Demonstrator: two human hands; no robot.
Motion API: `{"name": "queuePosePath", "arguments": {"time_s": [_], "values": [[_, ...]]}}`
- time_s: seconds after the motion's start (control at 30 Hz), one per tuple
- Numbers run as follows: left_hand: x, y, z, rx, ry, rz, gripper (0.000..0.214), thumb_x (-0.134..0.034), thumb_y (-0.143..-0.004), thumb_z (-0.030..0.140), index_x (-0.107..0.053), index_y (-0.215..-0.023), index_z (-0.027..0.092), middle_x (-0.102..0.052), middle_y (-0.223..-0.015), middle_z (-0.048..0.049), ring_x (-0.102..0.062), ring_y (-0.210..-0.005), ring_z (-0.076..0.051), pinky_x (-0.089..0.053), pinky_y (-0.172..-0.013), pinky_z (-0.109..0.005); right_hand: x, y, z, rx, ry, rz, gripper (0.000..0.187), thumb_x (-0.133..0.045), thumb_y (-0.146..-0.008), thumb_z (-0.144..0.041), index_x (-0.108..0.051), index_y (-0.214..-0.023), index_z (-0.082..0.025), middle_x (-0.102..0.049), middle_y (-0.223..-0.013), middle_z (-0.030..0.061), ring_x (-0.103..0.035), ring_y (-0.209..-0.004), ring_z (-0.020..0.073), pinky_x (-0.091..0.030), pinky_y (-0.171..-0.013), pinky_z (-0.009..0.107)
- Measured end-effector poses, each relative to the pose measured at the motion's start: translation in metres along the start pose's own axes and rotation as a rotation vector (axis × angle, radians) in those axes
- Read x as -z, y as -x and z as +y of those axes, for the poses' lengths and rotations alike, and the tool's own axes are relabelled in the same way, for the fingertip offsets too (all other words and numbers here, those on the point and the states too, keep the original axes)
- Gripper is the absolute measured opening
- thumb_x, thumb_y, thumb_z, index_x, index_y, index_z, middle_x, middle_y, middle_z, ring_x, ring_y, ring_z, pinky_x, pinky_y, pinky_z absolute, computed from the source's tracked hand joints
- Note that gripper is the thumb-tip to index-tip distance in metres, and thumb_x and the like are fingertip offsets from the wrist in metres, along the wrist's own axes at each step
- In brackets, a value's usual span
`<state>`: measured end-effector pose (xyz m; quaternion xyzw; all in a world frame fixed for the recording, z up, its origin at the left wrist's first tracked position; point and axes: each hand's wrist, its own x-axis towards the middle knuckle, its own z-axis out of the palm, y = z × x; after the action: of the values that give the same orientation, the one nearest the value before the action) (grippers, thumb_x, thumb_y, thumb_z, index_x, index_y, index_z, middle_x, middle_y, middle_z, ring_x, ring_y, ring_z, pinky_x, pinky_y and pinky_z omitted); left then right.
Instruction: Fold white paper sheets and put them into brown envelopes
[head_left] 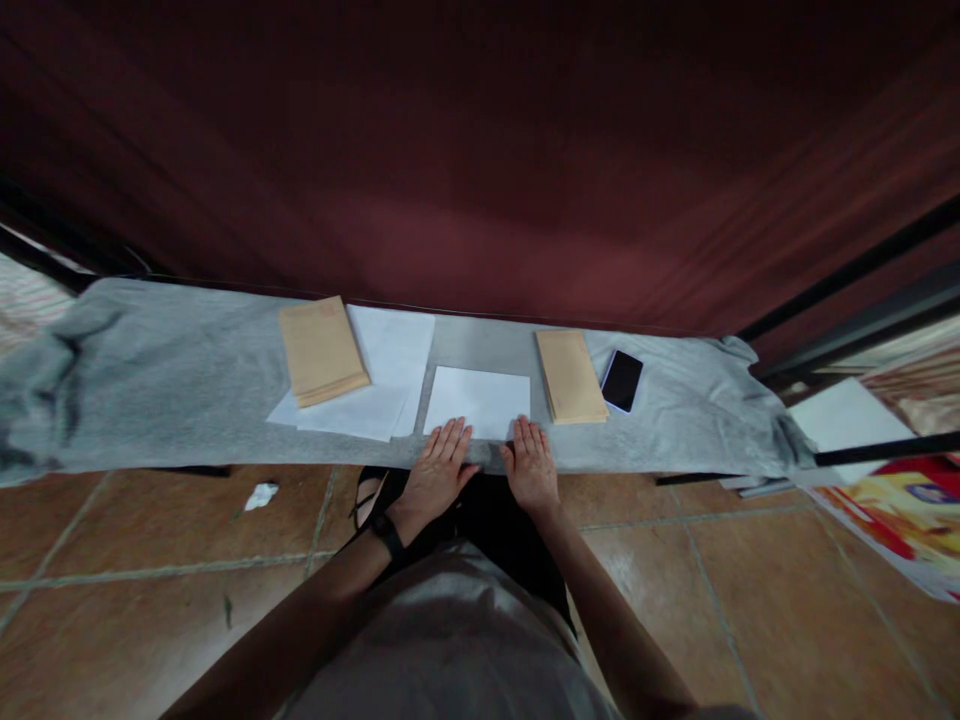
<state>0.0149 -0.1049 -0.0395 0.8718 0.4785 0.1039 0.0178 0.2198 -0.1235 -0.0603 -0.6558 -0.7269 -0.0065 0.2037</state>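
A white sheet of paper point(478, 395), wider than it is deep, lies in front of me on a grey cloth. My left hand point(442, 465) rests flat at its near left corner, fingers stretched out over the edge. At the near right corner lies my right hand point(531, 465), also flat, its fingertips touching the paper. Neither hand grips anything. To the left, a stack of brown envelopes point(322, 350) sits partly on larger white sheets point(394, 360). On the right is another brown envelope stack point(571, 377), near my right fingertips.
A phone point(622, 381) with a dark screen lies right of the right-hand stack. The grey cloth point(202, 370) covers a narrow table against a dark red panel point(480, 180). Black bars point(862, 265) stand at the right. A crumpled white scrap point(261, 495) is on the tiled floor.
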Motion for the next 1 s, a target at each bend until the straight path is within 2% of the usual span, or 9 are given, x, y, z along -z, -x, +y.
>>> {"name": "queuePosePath", "arguments": {"time_s": [0.1, 0.23, 0.37, 0.57, 0.77, 0.87, 1.0], "values": [[0.003, -0.003, 0.001, 0.012, 0.009, 0.0, 0.056, -0.037, -0.102, 0.037, -0.042, -0.151, 0.01, -0.04, -0.158, -0.0162, -0.033, -0.15, -0.027, -0.029, -0.123, -0.049, 0.003, -0.009, -0.009, 0.029, -0.022, -0.015, 0.053, -0.035, -0.107, -0.036, -0.039, -0.153, -0.009, -0.043, -0.157, 0.0163, -0.035, -0.149, 0.0263, -0.032, -0.121, 0.049], [0.011, -0.018, 0.0, 0.031, 0.026, -0.009, 0.05, -0.032, -0.103, 0.032, -0.053, -0.143, 0.01, -0.05, -0.152, -0.0157, -0.043, -0.144, -0.026, -0.034, -0.121, -0.045, 0.002, -0.021, -0.025, 0.118, -0.065, -0.105, 0.052, -0.034, -0.106, -0.034, -0.039, -0.154, -0.014, -0.037, -0.161, 0.0106, -0.031, -0.151, 0.0241, -0.029, -0.123, 0.045], [0.007, -0.033, -0.001, 0.023, 0.049, -0.003, 0.053, -0.029, -0.103, 0.031, -0.047, -0.147, 0.009, -0.043, -0.157, -0.0147, -0.037, -0.148, -0.025, -0.031, -0.123, -0.045, -0.003, -0.023, -0.033, 0.125, -0.058, -0.154, 0.051, -0.038, -0.104, -0.028, -0.039, -0.154, -0.015, -0.038, -0.161, 0.0103, -0.032, -0.15, 0.0243, -0.028, -0.123, 0.046], [-0.009, -0.03, -0.005, 0.057, 0.042, 0.038, 0.061, -0.031, -0.104, 0.04, -0.035, -0.153, 0.005, -0.033, -0.161, -0.018, -0.024, -0.153, -0.026, -0.026, -0.125, -0.046, -0.004, -0.013, -0.021, 0.084, -0.014, -0.114, 0.053, -0.039, -0.105, -0.033, -0.038, -0.154, -0.013, -0.037, -0.16, 0.0141, -0.034, -0.149, 0.0259, -0.03, -0.121, 0.047], [-0.008, -0.026, -0.009, 0.133, 0.035, 0.047, 0.062, -0.032, -0.103, 0.04, -0.031, -0.155, 0.005, -0.037, -0.159, -0.0199, -0.026, -0.152, -0.028, -0.028, -0.124, -0.048, 0.001, -0.006, -0.003, 0.058, 0.001, -0.083, 0.057, -0.035, -0.106, -0.038, -0.033, -0.156, -0.009, -0.037, -0.16, 0.0165, -0.037, -0.147, 0.0264, -0.03, -0.12, 0.047], [-0.007, -0.041, -0.004, 0.149, 0.042, 0.043, 0.059, -0.03, -0.104, 0.036, -0.033, -0.154, 0.005, -0.037, -0.159, -0.0198, -0.027, -0.152, -0.027, -0.028, -0.124, -0.047, 0.002, -0.005, -0.002, 0.053, 0.007, -0.078, 0.057, -0.035, -0.106, -0.038, -0.034, -0.155, -0.008, -0.038, -0.159, 0.0166, -0.036, -0.148, 0.0263, -0.029, -0.121, 0.046], [-0.01, -0.073, 0.003, 0.098, 0.067, 0.0, 0.058, -0.027, -0.104, 0.034, -0.035, -0.153, 0.004, -0.033, -0.162, -0.0168, -0.023, -0.153, -0.025, -0.024, -0.125, -0.044, 0.002, -0.007, -0.004, 0.044, 0.019, -0.09, 0.057, -0.036, -0.106, -0.038, -0.036, -0.154, -0.007, -0.04, -0.158, 0.0169, -0.037, -0.147, 0.0269, -0.029, -0.121, 0.047]]}}
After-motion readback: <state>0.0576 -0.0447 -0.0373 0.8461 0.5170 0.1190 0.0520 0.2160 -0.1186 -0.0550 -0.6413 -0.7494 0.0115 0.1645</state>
